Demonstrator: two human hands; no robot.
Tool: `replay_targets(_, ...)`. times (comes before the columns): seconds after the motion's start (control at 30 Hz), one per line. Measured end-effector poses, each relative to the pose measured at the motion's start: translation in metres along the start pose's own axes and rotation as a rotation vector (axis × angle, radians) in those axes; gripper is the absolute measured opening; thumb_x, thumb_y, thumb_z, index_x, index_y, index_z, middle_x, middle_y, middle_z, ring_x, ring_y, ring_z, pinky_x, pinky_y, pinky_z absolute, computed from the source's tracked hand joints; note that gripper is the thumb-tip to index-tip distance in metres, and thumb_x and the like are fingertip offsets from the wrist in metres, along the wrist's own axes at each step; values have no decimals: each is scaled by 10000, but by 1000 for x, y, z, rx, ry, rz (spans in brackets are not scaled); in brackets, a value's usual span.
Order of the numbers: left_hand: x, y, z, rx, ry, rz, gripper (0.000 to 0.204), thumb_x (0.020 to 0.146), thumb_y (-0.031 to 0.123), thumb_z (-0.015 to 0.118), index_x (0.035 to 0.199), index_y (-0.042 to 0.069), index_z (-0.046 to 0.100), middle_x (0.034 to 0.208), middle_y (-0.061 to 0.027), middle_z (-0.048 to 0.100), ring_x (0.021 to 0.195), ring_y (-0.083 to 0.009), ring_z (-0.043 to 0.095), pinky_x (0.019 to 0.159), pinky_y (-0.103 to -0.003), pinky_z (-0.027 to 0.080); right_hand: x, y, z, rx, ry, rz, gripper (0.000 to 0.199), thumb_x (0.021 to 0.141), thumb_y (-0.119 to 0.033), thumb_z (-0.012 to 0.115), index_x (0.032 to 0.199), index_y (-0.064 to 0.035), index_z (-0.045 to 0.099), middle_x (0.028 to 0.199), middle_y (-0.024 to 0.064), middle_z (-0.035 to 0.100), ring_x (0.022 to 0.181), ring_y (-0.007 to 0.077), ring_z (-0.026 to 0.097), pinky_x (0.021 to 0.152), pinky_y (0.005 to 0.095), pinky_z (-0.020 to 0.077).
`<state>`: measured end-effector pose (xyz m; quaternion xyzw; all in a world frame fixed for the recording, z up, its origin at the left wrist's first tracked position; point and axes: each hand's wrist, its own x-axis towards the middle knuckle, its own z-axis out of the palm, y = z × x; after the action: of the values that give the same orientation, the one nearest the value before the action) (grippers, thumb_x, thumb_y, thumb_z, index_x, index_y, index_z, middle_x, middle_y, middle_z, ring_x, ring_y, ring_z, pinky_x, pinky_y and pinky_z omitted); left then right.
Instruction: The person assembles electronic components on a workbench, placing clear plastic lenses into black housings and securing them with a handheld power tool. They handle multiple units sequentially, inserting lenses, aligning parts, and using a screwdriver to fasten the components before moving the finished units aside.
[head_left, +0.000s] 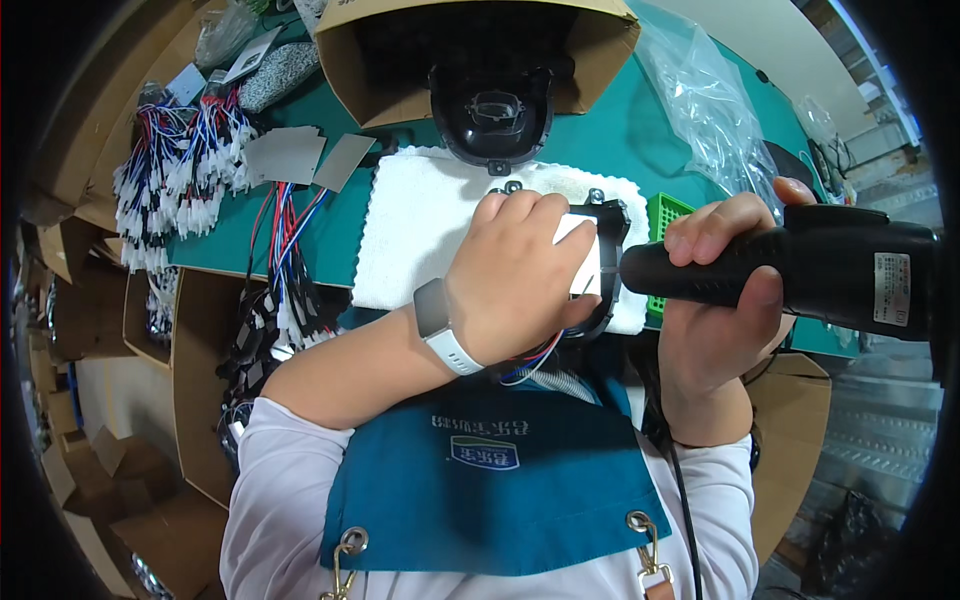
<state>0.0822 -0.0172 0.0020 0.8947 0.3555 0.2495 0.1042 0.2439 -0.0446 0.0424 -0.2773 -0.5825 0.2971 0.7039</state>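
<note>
My left hand presses down on a black plastic housing with a white part inside, lying on a white towel. Red, blue and white wires trail from under that hand. My right hand grips a black electric screwdriver, whose tip meets the housing's right edge. A second black housing rests at the towel's far edge, in front of an open cardboard box.
Bundles of red, blue and white wire harnesses lie at the left on the green table. Grey flat pieces, a green tray and clear plastic bags surround the towel. Cardboard boxes stand at lower left.
</note>
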Motion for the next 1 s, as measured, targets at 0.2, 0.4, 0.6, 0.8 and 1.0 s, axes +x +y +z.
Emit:
replay_targets(0.2, 1, 2, 2, 4, 43, 6, 559, 584, 251, 817, 1070, 72, 606, 1046, -116, 568, 975, -275, 528, 844, -398, 388, 1, 0, 0, -15, -24, 17, 653, 851, -350, 651, 1260, 26, 307, 757, 95, 551, 666, 167, 552, 654, 279, 469)
replay_targets(0.4, 0, 2, 7, -18, 49, -21, 539, 581, 249, 820, 1049, 75, 619, 1015, -107, 563, 975, -274, 523, 847, -398, 381, -2, 3, 2, -145, -23, 59, 649, 853, -387, 631, 1273, -14, 305, 745, 88, 507, 650, 178, 515, 644, 309, 439)
replay_targets(0.6, -2, -3, 12, -29, 94, -15, 539, 584, 269, 823, 1049, 89, 617, 1023, -101, 553, 999, -277, 511, 881, -418, 359, -1, 6, 3, -115, -83, 76, 673, 830, -394, 651, 1259, -5, 307, 742, 86, 500, 633, 169, 505, 622, 301, 434)
replay_targets(0.8, -4, -9, 16, -83, 112, -6, 538, 596, 274, 822, 1063, 119, 602, 1053, -89, 545, 1019, -277, 511, 916, -449, 335, 4, 12, 11, -76, -142, 107, 702, 802, -406, 685, 1242, 8, 326, 698, 75, 488, 602, 154, 494, 570, 272, 422)
replay_targets(1.0, -5, -10, 17, -82, 54, -18, 526, 599, 262, 820, 1057, 131, 597, 1068, -65, 542, 1028, -271, 512, 925, -451, 328, 14, 22, 7, -36, -259, 131, 672, 811, -377, 684, 1245, 17, 355, 682, 80, 498, 575, 142, 488, 557, 267, 420)
